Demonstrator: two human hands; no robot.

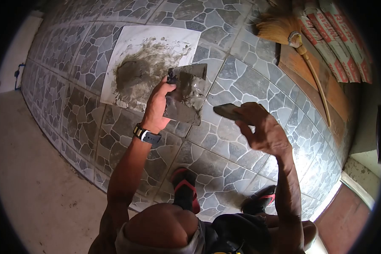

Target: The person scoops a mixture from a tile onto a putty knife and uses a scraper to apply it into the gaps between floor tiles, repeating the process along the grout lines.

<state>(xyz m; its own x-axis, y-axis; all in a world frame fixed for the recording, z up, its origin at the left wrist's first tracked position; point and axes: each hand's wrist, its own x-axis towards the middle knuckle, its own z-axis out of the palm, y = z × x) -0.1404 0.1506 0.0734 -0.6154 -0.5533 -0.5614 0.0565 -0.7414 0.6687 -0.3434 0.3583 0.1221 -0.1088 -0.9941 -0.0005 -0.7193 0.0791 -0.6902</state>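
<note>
My left hand [158, 103], with a watch on its wrist, grips a flat rectangular plastering trowel [180, 112]. Wet grey mortar [194, 91] lies on the trowel's upper face. To the right and apart from it, my right hand [264, 129] is closed around a small trowel [227, 111] whose dark blade points left; its handle is hidden in the fingers. Just beyond my left hand, a white board [118, 55] rests on the floor, smeared with mortar and carrying a wet grey pile [137, 74].
Stone-patterned tiles [237, 80] cover the floor. At the upper right, a straw broom [279, 31] lies across brown boards [296, 63], beside several stacked red-and-white bags [334, 38]. My feet in red-strapped slippers [186, 190] stand below. A pale surface [51, 178] borders the tiles on the left.
</note>
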